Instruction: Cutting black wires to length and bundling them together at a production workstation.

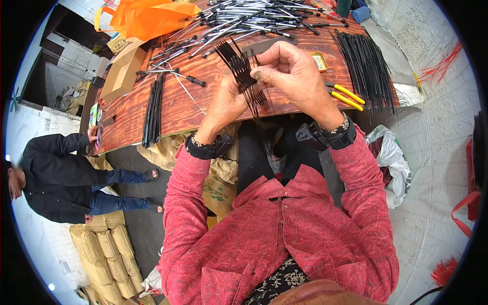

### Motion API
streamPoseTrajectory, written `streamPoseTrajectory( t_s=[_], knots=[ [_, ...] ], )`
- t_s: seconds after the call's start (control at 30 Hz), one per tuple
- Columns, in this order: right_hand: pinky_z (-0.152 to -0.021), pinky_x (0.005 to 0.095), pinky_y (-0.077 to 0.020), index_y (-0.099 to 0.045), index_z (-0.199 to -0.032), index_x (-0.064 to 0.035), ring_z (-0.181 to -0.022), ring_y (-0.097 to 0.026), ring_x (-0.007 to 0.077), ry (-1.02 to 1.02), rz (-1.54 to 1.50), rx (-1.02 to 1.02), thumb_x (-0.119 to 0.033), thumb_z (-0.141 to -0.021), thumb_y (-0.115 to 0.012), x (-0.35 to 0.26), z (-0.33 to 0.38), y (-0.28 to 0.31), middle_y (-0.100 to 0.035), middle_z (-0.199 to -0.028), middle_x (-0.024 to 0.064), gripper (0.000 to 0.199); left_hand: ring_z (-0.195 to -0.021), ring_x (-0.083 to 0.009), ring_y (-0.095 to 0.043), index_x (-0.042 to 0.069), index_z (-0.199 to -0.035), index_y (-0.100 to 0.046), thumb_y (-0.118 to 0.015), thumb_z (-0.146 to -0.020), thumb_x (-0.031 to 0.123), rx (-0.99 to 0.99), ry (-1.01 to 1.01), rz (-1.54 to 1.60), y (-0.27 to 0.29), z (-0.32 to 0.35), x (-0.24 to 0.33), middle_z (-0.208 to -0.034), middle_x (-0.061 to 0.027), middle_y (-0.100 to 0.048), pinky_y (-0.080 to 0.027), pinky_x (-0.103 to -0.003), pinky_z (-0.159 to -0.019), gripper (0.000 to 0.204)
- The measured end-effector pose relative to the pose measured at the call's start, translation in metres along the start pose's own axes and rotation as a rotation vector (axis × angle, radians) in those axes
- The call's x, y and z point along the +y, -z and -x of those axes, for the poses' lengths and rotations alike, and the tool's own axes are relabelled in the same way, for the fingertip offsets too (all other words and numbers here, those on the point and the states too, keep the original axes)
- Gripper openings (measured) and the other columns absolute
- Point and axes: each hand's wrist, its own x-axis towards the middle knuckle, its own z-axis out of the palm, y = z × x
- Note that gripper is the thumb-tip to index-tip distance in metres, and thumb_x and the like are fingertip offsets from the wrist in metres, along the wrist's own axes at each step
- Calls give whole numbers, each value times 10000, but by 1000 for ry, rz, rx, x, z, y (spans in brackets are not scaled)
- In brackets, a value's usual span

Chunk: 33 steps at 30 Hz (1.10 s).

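Note:
Over the near edge of the table, my left hand (224,99) is closed around a fanned bunch of thin black strips (238,65), which stick out above and below the fingers. My right hand (297,76) is up against the bunch from the right. Its thumb and forefinger are pinched together at the side of the strips; what lies between those fingertips is too small to make out. A neat row of long black strips (365,63) lies at the right of the table, and a narrower bundle of black strips (153,114) at the left.
Silver rods with black ends (249,23) are heaped at the back. Yellow-handled pliers (348,97) and a small yellow tin (320,60) lie right of my hands. A cardboard box (123,73) and orange bag (145,19) sit back left. A person (58,168) stands at the left table end.

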Motion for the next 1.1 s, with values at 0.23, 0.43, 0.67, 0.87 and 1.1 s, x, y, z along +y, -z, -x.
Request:
streamPoseTrajectory(
  t_s=[0.23,0.43,0.67,0.87,1.1],
  knots=[
    [-717,230,-509,-672,-968,11,-804,-629,70,77,194,-26,-25,-863,-714,-8,-10,-13,-677,-907,12,119,-804,-133,-640,-1,-1124,-633,-646,-896,33,38,-12,-58,11,2,-4,-882,-64,-693,-529,-329,-709,232],
    [-713,207,-474,-637,-978,-1,-814,-578,62,127,206,35,-32,-886,-698,-2,-3,-9,-627,-897,-3,115,-772,-404,-657,-31,-952,-639,-685,-772,77,116,-136,-235,8,-7,-29,-813,-261,-648,-502,-454,-667,215],
    [-728,196,-464,-588,-1010,-41,-809,-552,45,104,126,4,-64,-901,-705,12,-10,-10,-596,-916,-29,162,-724,-349,-664,-27,-970,-645,-671,-816,74,169,-154,-196,6,2,-11,-762,-246,-627,-477,-417,-623,186],
    [-757,199,-467,-573,-1062,-49,-845,-567,56,175,127,-49,-58,-903,-697,17,-10,-5,-600,-949,-15,202,-717,-307,-680,-30,-973,-647,-675,-839,65,116,-118,-176,11,2,-13,-784,-246,-633,-469,-395,-618,166],
    [-759,242,-523,-555,-1164,11,-882,-635,120,-16,285,-13,21,-852,-679,13,0,-10,-622,-987,41,336,-745,-383,-667,17,-988,-684,-700,-743,60,159,-229,-188,12,-5,-24,-801,-244,-653,-505,-401,-631,250]
  ],
)
